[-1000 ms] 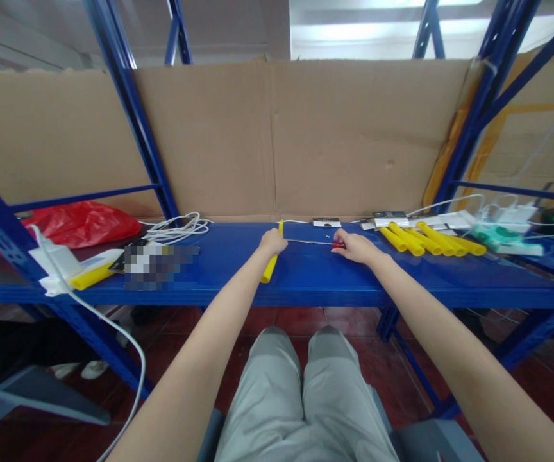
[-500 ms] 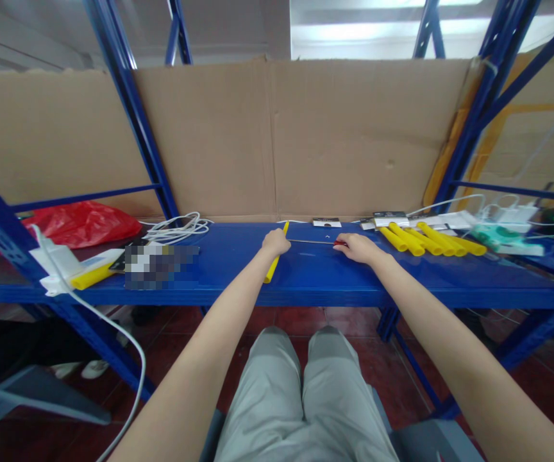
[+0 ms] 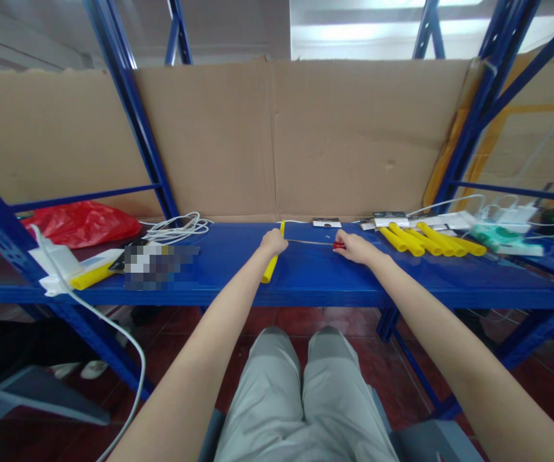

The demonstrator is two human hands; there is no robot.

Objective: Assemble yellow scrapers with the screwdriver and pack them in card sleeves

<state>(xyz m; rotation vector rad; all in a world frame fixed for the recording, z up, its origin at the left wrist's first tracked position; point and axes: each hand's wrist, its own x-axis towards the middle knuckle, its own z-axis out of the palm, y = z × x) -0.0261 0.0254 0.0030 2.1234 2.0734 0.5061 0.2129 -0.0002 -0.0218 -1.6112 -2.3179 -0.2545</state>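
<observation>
My left hand (image 3: 273, 242) is closed around the middle of a yellow tube (image 3: 268, 271), which stands slightly tilted over the blue shelf. A thin strand (image 3: 310, 242) runs from my left hand across to a small red object (image 3: 338, 245). Fingers of my right hand (image 3: 351, 248) are pinched on that red object; its exact kind is too small to make out. The strand hangs just above the shelf surface (image 3: 229, 263), nearly level. How the strand meets the tube is hidden behind my left fingers.
Several yellow tubes (image 3: 431, 241) lie side by side at the right, by white cables and a green-and-white packet (image 3: 503, 240). At the left are coiled white cable (image 3: 185, 226), a red plastic bag (image 3: 84, 221) and another yellow tube (image 3: 93, 276). Cardboard (image 3: 209, 141) backs the shelf.
My left hand and the yellow tube have shifted slightly left, and the tube is a little more upright. More of the red object shows at my right fingers.
</observation>
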